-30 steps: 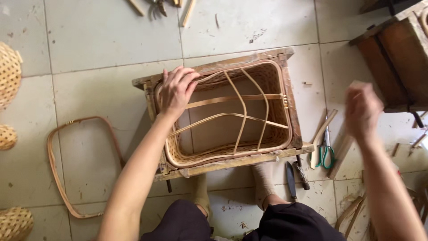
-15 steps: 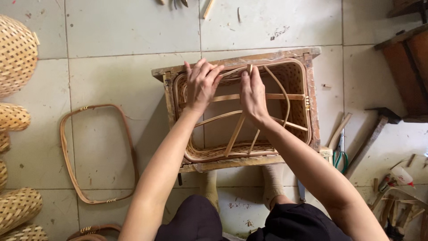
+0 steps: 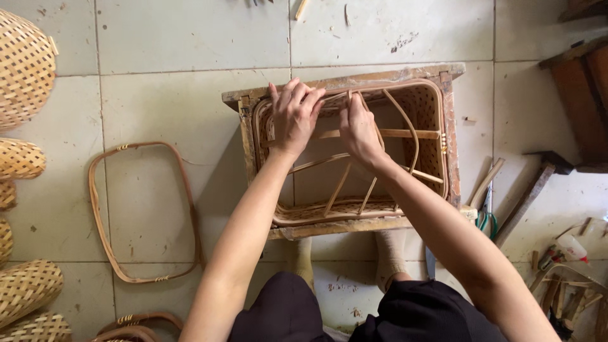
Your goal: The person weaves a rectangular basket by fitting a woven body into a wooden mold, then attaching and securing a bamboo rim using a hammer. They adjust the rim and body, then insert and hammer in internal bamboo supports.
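A woven bamboo basket [image 3: 424,111] sits inside a rectangular wooden frame [image 3: 392,77] on the tiled floor in front of me. Thin bamboo ribs [image 3: 405,136] arch across its open top. My left hand [image 3: 292,117] rests on the basket's far left rim, fingers spread over the strips. My right hand [image 3: 358,130] is beside it, pinching a bamboo strip [image 3: 335,97] at the far rim. Both hands nearly touch each other. My feet show under the frame's near edge.
A loose bamboo hoop [image 3: 142,212] lies on the floor to the left. Several woven baskets [image 3: 22,63] are stacked along the left edge. Green-handled scissors [image 3: 486,215], a hammer [image 3: 529,193] and scraps lie to the right. A dark wooden stool [image 3: 579,95] stands at the far right.
My right hand came in from the right side onto the basket's far rim beside the left hand. The view shifted, so the basket now sits further right.
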